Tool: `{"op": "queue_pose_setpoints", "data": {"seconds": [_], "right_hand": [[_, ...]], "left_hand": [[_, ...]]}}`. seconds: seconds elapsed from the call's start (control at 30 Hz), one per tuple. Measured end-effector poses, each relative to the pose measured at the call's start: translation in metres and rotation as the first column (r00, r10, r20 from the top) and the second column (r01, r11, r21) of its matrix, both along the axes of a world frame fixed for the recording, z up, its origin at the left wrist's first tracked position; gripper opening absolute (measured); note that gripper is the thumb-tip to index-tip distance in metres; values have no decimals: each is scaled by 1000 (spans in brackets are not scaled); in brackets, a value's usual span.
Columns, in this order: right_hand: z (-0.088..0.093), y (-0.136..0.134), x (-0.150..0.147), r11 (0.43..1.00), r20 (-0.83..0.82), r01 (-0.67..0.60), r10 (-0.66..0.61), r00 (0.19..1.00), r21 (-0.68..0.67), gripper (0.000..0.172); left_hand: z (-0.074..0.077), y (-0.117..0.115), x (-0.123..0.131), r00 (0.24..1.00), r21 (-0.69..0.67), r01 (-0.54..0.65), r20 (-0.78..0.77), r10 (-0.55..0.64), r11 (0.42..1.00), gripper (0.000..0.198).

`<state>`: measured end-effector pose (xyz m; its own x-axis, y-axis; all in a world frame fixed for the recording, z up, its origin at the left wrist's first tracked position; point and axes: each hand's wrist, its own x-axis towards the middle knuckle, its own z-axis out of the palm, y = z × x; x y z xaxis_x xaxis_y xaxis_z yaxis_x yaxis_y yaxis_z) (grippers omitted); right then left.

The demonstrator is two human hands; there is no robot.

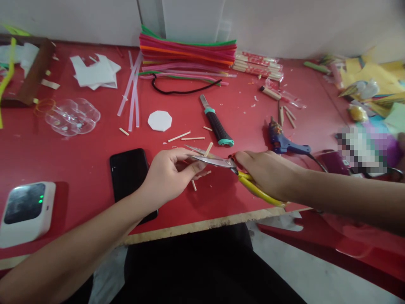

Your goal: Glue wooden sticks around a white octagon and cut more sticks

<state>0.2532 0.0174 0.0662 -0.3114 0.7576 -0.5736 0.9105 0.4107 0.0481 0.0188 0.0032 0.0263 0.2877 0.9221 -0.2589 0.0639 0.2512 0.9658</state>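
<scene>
My right hand (264, 171) is closed round the handles of a pair of yellow-handled scissors (220, 161). Their blades are parted, and a thin wooden stick (208, 149) stands up between them. My left hand (172, 173) pinches that stick below the blades, its lower part hidden by the thumb. Cut stick pieces (193, 185) lie on the table under my hands. Just beyond are more short sticks (179, 136), a white octagonal piece (160, 121) and a utility knife (218, 126) with a black and teal handle.
On the red table (180, 219) are a phone (128, 171), a white device (28, 213), a blue glue gun (284, 141), a clear flower-shaped palette (74, 117), glue sticks (133, 93), pipe cleaners (188, 52) and wrapped chopsticks (257, 67). Coloured papers (371, 78) are heaped at right.
</scene>
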Motion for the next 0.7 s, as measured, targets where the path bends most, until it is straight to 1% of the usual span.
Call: {"op": "queue_pose_setpoints", "data": {"seconds": [0.1,0.17,0.27,0.37,0.5,0.6,0.7], "right_hand": [[2,-1,-2,999,5,-41,41,999,7,23],[2,1,-1,997,14,-70,70,997,11,25],[1,7,2,994,30,-106,105,994,22,27],[-3,14,2,992,37,-130,130,991,-5,24],[-6,23,2,988,52,-142,145,988,-59,21],[-8,26,4,986,56,-159,162,985,-47,23],[-9,25,7,984,40,-176,176,984,-7,27]], "left_hand": [[-1,-2,1,999,98,-46,-17,48,994,12],[-2,-3,3,998,109,-57,-2,58,992,12],[-3,-2,4,997,64,-62,53,59,996,8],[-4,-2,5,994,4,-53,93,52,999,7],[-7,-1,3,995,-38,-47,82,50,998,7],[-10,0,3,994,-80,-41,94,48,996,7],[-11,2,4,986,-120,-30,161,49,992,4]]}}
